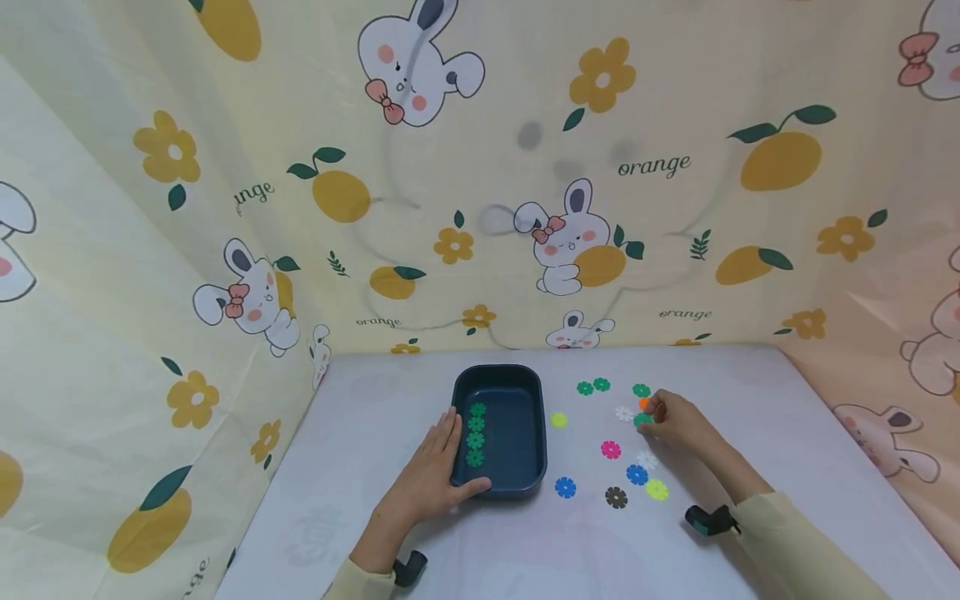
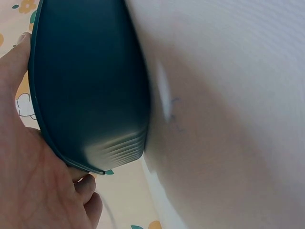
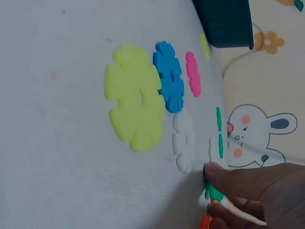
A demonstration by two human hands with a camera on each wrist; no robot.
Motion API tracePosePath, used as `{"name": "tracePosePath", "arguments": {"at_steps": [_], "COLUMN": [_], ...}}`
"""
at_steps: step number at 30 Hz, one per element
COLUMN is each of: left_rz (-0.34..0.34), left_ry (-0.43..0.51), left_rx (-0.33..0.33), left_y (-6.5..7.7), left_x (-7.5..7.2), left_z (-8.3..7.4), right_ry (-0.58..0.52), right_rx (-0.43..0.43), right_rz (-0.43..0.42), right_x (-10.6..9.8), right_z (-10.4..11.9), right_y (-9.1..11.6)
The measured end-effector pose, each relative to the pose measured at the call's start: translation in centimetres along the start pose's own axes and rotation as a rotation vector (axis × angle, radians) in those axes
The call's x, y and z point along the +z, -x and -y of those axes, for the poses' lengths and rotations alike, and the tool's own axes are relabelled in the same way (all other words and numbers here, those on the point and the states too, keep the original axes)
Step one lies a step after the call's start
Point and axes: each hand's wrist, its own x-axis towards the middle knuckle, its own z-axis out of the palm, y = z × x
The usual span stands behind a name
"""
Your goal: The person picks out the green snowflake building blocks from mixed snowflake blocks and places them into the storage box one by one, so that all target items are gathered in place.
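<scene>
My left hand holds the near-left corner of a dark blue-green plastic tray, fingers along its left rim and thumb over the near rim. In the left wrist view the tray's outer wall fills the space beside the palm. Several green flower-shaped discs lie in a column inside, along the left. To the right, my right hand pinches a green flower-shaped disc between thumb and fingers, low over the table. An orange disc shows right beside the fingertips, partly hidden by them.
Loose flower discs lie on the white table: green, yellow, pink, blue, dark brown and white. A blue and a yellow one sit close together. A printed cloth hangs behind.
</scene>
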Motion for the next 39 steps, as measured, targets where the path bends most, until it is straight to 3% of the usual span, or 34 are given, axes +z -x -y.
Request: {"name": "tracePosePath", "arguments": {"at_steps": [10, 17, 31, 39], "left_rz": [0.014, 0.014, 0.018, 0.01], "left_ry": [-0.001, -0.01, 0.001, -0.003], "left_rx": [-0.02, -0.02, -0.004, 0.001], "left_y": [0.1, 0.1, 0.0, 0.0], "left_x": [0.0, 0.0, 0.0, 0.0], "left_z": [-0.2, 0.0, 0.1, 0.1], "right_ry": [-0.087, -0.195, -0.313, -0.259], "right_rx": [-0.162, -0.267, -0.442, -0.527], "right_rz": [-0.066, -0.057, 0.204, 0.307], "right_x": [-0.1, 0.4, 3.9, 6.2], "right_z": [1.3, 5.0, 12.8, 15.8], "right_y": [0.5, 0.4, -0.7, -1.5]}}
